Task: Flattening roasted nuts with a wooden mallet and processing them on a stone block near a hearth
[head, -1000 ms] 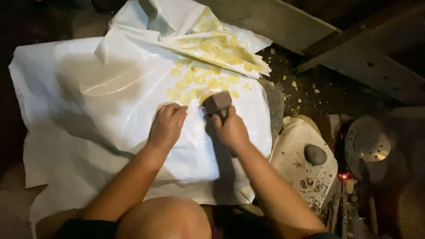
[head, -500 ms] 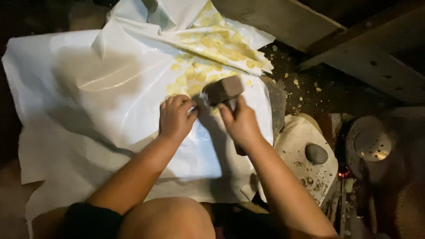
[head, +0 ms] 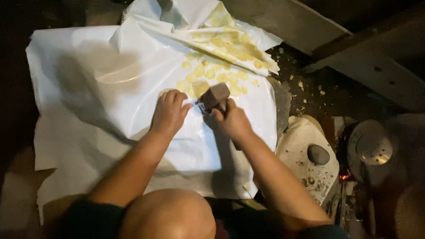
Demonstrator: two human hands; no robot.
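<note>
your left hand lay curled, knuckles down, on the white sheet near its middle, holding nothing. just right of it your right hand was clamped on the mallet, head raised and tilted up-left, nearest the yellow slices toward the sheet's far edge. right of the sheet sat a stone on a pale slab, then a round metal lid, in a dim room.
</note>
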